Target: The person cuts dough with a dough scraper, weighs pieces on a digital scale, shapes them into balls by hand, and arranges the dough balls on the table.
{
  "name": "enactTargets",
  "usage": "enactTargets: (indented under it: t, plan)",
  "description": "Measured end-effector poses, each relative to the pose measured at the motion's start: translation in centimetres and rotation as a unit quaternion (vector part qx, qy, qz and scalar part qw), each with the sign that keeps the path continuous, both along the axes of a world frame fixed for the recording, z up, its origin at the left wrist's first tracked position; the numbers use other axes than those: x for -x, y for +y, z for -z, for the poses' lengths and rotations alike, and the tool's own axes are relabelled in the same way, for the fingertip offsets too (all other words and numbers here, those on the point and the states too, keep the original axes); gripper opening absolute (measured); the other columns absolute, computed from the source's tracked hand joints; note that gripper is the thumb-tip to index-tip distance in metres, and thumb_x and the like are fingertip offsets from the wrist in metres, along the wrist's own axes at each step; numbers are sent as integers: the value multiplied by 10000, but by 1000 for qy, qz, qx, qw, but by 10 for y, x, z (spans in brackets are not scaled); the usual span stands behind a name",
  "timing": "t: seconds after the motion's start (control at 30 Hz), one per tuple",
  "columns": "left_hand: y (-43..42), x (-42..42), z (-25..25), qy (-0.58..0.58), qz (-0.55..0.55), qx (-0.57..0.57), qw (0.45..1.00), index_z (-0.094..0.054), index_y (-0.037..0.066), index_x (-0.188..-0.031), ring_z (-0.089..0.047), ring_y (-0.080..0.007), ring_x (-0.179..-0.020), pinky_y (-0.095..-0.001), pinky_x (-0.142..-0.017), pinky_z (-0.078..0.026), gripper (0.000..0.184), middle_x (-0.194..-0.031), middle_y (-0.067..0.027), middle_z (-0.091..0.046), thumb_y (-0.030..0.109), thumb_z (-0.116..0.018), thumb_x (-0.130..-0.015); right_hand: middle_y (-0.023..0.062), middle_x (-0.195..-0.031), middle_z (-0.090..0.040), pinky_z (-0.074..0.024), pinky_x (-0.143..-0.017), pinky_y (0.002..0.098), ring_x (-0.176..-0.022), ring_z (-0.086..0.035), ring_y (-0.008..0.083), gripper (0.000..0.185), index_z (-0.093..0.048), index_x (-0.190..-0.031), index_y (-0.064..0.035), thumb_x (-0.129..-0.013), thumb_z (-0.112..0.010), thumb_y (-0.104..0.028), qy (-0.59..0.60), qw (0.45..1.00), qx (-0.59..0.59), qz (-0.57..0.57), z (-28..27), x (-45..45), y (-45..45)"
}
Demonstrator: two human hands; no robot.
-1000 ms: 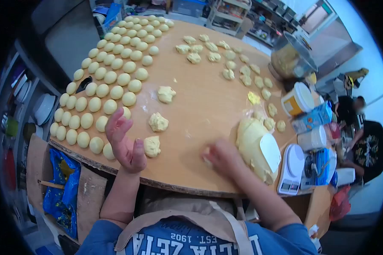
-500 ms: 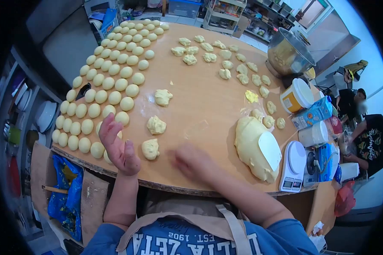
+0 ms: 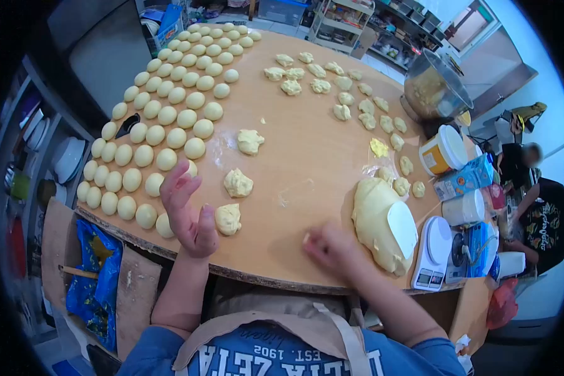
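My left hand [image 3: 190, 213] is raised palm up at the left, fingers apart and slightly curled, holding nothing I can see. It hovers over the front end of the rows of smooth dough balls [image 3: 146, 215] and partly hides some. Just right of it is a rough dough lump [image 3: 228, 219], with a second lump [image 3: 239, 183] and a third lump [image 3: 250, 141] farther back. My right hand [image 3: 331, 246], slightly blurred, has curled fingers with nothing visible in them. It is left of the large dough mass [image 3: 373, 219], on which a white scraper [image 3: 402, 227] lies.
Several rough dough pieces [image 3: 320, 86] lie at the back, near a metal mixing bowl [image 3: 431, 88]. Along the right edge stand a white tub [image 3: 444, 150], a blue carton [image 3: 464, 178] and a kitchen scale [image 3: 433, 250]. Another person [image 3: 539, 213] is at the far right.
My right hand has moved right, from beside the front rough lump toward the large dough mass. My left hand stays raised in much the same pose. The view has shifted slightly.
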State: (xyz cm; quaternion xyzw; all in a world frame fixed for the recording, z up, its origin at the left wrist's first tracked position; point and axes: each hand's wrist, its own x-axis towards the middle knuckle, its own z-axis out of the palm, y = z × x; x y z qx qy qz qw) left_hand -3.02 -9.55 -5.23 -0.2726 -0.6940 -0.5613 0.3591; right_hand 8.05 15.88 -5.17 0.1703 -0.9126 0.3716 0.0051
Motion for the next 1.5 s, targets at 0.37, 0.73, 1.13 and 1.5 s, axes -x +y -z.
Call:
enactTargets:
  t: [0.37, 0.73, 1.13, 1.5]
  plan:
    - [-1, 1, 2, 5, 13, 16, 1000, -493, 3, -1220, -397, -256, -1195, -396, -985, -323, 454, -1371, -204, -384, 233, -478, -829, 107, -789, -580, -471, -669, 392, -754, -578, 297, 123, -601, -907, -71, -814, -679, -98, 45, 998, -6, 32, -11, 12, 0]
    - [2, -1, 0, -2, 25, -2, 1000, -514, 2, -1207, -413, -299, -1225, -409, -1018, -331, 411, -1343, -214, -426, 209, -482, -853, 130, -784, -570, -466, -683, 407, -746, -570, 321, 179, -575, -905, -54, -794, -689, -135, 80, 995, -18, 57, 2, 12, 3]
    - [3, -3, 1, -16, 37, 13, 999, -513, 1, -1209, -411, -285, -1209, -399, -986, -343, 419, -1337, -208, -435, 220, -491, -852, 108, -752, -564, -463, -665, 391, -714, -560, 294, 239, -580, -940, -52, -786, -720, -171, 57, 993, -15, 100, 1, 41, -10]
    - [3, 0, -3, -14, 32, 6, 999, -525, 2, -1190, -435, -289, -1183, -406, -973, -374, 383, -1318, -211, -449, 223, -503, -877, 108, -1114, -608, -413, -956, 339, -1093, -557, 215, 268, -600, -1088, -14, -914, -596, -218, 95, 968, 186, 139, -43, 33, 0]
